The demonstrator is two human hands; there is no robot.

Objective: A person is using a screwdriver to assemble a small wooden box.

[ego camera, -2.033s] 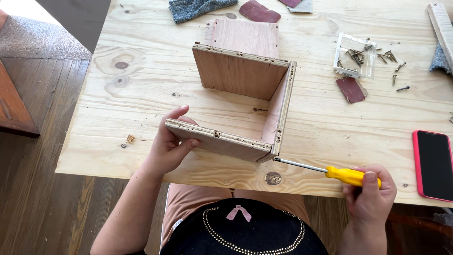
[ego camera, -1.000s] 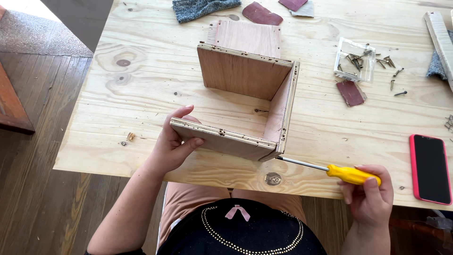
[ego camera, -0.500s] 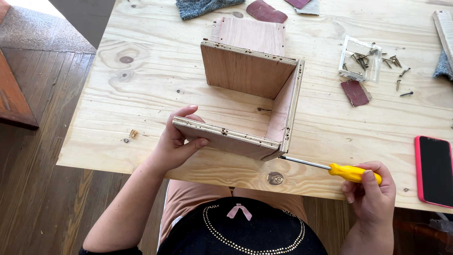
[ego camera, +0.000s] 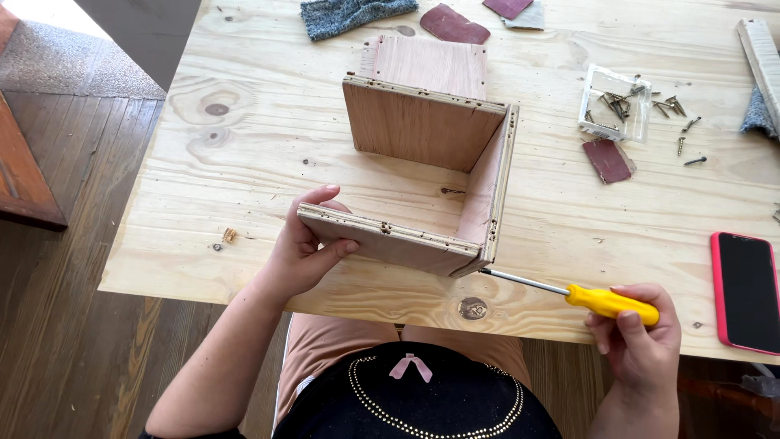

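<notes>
At the far left, dark wooden floorboards [ego camera: 73,325] run beside the pale pine tabletop [ego camera: 268,146], whose surface shows knots and grain. A small wood chip [ego camera: 229,235] lies near the table's left near edge. The left hand [ego camera: 305,248] is closed around the free left end of the nearest panel of the open, U-shaped plywood box frame [ego camera: 431,175], thumb on the near face and fingers curled over the top edge. The frame stands on the table at centre: a far panel, a right panel and a near panel joined at the corners, with a flat plywood board [ego camera: 426,63] lying just behind it. At the table's far edge lie a grey-blue cloth [ego camera: 353,14] and two dark red sandpaper pieces [ego camera: 453,24].

At the frame's near right corner, the metal tip of the yellow-handled screwdriver [ego camera: 569,293] touches the low outer edge of the joint; the shaft lies nearly level, pointing left. The right hand [ego camera: 642,341] grips the yellow handle firmly, fingers wrapped around it, just over the table's near edge. Further right and farther away sit a clear plastic screw tray [ego camera: 615,104], loose dark screws [ego camera: 682,130] scattered beside it, and another dark red sandpaper scrap [ego camera: 608,160]. A red-cased smartphone [ego camera: 746,291] lies face up near the right edge.
</notes>
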